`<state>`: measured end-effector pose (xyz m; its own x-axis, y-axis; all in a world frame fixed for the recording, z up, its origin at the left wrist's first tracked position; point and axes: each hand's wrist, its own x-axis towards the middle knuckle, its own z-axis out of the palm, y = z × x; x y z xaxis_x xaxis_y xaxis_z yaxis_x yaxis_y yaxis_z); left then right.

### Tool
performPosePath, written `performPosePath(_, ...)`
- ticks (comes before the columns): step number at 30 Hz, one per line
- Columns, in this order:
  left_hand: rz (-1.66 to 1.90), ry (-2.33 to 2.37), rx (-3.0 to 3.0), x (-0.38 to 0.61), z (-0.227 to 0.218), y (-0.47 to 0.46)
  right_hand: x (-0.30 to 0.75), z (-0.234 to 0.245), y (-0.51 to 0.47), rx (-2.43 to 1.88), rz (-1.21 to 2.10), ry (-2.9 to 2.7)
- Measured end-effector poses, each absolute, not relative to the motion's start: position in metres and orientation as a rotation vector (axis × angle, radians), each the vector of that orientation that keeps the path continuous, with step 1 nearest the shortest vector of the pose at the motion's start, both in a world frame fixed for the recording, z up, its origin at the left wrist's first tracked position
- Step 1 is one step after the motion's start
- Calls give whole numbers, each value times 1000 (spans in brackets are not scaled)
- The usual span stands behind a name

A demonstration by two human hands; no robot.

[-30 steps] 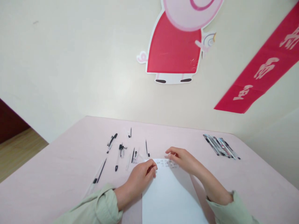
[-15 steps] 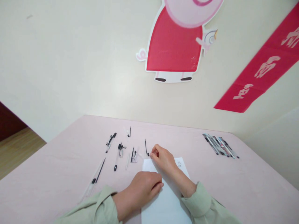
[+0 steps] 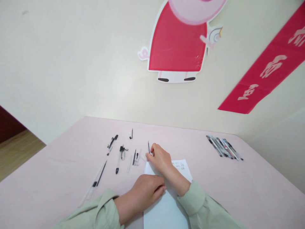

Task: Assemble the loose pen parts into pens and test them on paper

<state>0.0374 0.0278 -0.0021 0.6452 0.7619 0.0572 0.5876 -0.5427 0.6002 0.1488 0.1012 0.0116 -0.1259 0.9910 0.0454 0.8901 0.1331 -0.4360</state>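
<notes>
My left hand [image 3: 145,193] rests with curled fingers on the white paper [image 3: 164,210]; nothing shows sticking out of it. Farther up, my right hand [image 3: 159,158] reaches over the paper's far left corner. Its thumb and forefinger are pinched together beside a thin black refill [image 3: 148,146]; whatever they grip is too small or hidden to name. Just left of those fingertips lie clear pen pieces [image 3: 137,159] and a dark refill [image 3: 134,156]. Handwriting [image 3: 179,165] shows on the paper's far right corner.
Dismantled pen parts lie on the pink tablecloth at left: a clear barrel with a black cap [image 3: 118,162], a clipped black piece [image 3: 112,143], and a long refill [image 3: 102,173]. A row of several pens [image 3: 224,148] lies at right. Behind the table stands a wall [image 3: 95,79].
My right hand has moved left, its fingertips now covering the small black piece by the thin refill. More handwriting on the paper is uncovered. My left hand has barely moved.
</notes>
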Motion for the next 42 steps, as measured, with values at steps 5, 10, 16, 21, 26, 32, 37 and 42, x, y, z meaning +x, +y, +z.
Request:
performPosePath(5, 433, 1048, 2311, 37, -3, 28, 151, 12, 107, -1892, 408, -2058)
performPosePath(10, 425, 1052, 2317, 37, 1, 28, 156, 11, 110, -1909, 412, -2038)
performPosePath(16, 422, 1050, 2295, 37, 0, 29, 157, 6, 111, -1900, 367, -2010)
performPosePath(21, 492, 1030, 2162, 37, -1, 29, 162, 1, 116, -1821, 475, -1889)
performPosePath(26, 868, 1133, 1523, 35, 7, 41, 176, 5, 121, -1574, 688, -1705)
performPosePath(32, 1209, 1183, 1020, 27, 14, 61, 177, 22, 107, -1203, 1059, -2015)
performPosePath(37, 1273, 1167, 1032, 26, 15, 62, 180, 21, 113, -1368, 813, -2016)
performPosePath(42, 1169, 1155, 1072, 30, 12, 59, 177, 11, 121, -1747, 456, -2021)
